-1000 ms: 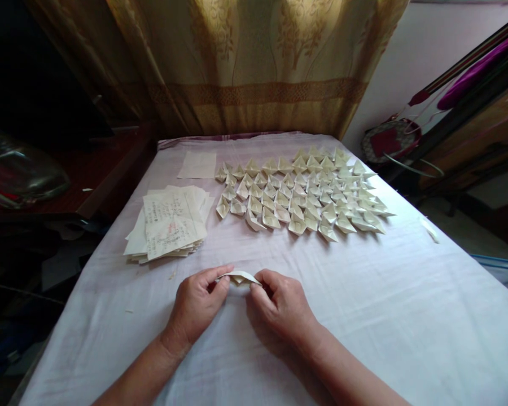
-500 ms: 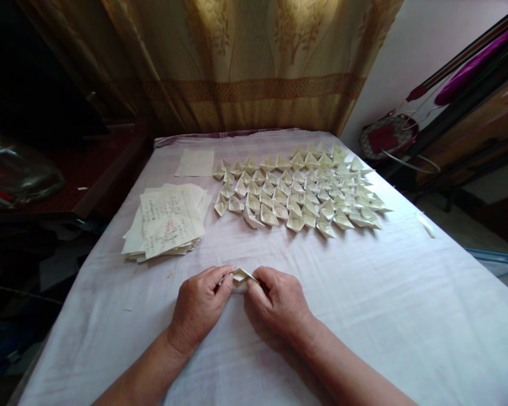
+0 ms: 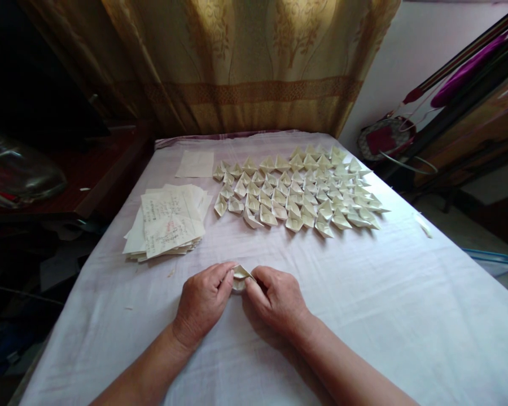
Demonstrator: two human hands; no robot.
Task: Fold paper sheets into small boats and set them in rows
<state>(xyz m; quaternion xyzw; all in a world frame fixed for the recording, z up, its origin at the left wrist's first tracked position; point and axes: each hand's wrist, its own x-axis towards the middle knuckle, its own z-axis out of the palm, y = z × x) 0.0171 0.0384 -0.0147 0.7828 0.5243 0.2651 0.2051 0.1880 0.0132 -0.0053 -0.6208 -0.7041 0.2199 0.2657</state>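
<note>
Between my two hands is a small folded paper boat [image 3: 240, 276], cream in colour, its pointed top facing up and its ends hidden by my fingers. My left hand [image 3: 203, 296] pinches its left end between thumb and fingers. On the other end, my right hand [image 3: 277, 299] has a like pinch, thumb towards me. Beyond my hands, several rows of finished paper boats [image 3: 294, 198] stand close together. A stack of paper sheets [image 3: 171, 223], the top one covered in handwriting, lies to the left, past my left hand.
A single blank sheet [image 3: 195, 164] lies behind the stack. The table [image 3: 364, 316] has a pale cloth over it, with small paper scraps [image 3: 171, 273] on the left. A curtain [image 3: 245, 67] hangs behind; a dark red cabinet [image 3: 105, 175] stands left, and a bag [image 3: 387, 137] hangs right.
The boat's opening has narrowed, and its near side now shows more between my thumbs. My hands have drawn very slightly closer together; both keep their hold. The other boats and sheets stay put.
</note>
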